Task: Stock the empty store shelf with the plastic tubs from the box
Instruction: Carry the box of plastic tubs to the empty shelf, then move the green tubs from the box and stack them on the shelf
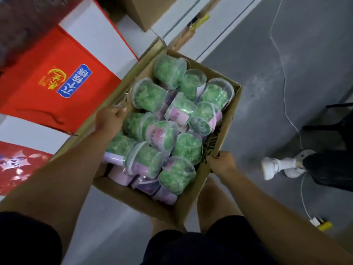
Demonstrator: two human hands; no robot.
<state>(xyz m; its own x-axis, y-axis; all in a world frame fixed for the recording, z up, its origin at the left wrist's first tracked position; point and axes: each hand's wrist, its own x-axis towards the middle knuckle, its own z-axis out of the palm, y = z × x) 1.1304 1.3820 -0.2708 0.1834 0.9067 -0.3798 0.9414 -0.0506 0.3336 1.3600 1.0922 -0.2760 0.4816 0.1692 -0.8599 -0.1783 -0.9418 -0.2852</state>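
Item, nearest: a person's two bare forearms are reaching forward over dark shorts and bare knees. Left hand is gripping the left rim of the cardboard box, fingers curling over the edge and into the box. Right hand is gripping the right rim near its close corner, fingers wrapping the cardboard. The box is standing open between both hands. Contents: plastic tubs, clear with green filling and lilac labels, are lying heaped on their sides, filling the box. Left of the box: a red gift bag and a second red bag are lying on what appears to be a white shelf, blurred. Right, on the grey floor: a white cable is trailing, and a white shoe is standing. Farthest: a second carton is sitting at the top edge.
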